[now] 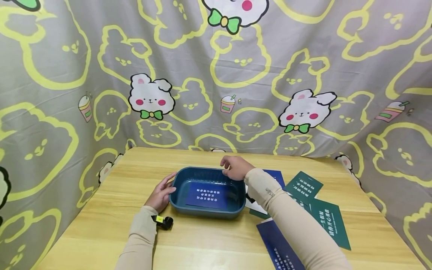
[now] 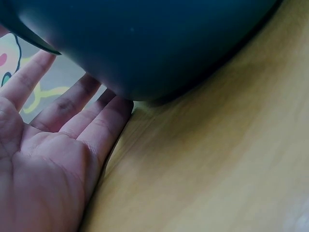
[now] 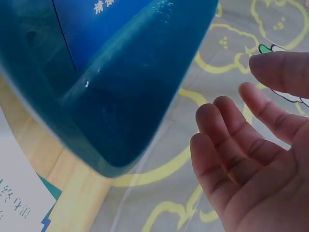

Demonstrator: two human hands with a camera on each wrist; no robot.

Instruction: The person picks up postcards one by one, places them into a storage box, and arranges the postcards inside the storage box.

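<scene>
Curtain: beyond the table's far edge.
Left grip: holds tray's left rim.
Blue card: inside tray, between grips; table stretches before tray.
Right grip: empty, loosely bent, near far-right rim.
Cards: overlap just right of tray.

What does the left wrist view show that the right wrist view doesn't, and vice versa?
Only the left wrist view: the left hand, its fingers extended to the outer side of the basin, near where it meets the table.

Only the right wrist view: the right hand, apart from the basin and holding nothing; a blue card inside the basin; a white sheet with writing; and a bit of green card showing beside it.

Both share: the basin, the wooden table and the patterned cloth.
</scene>
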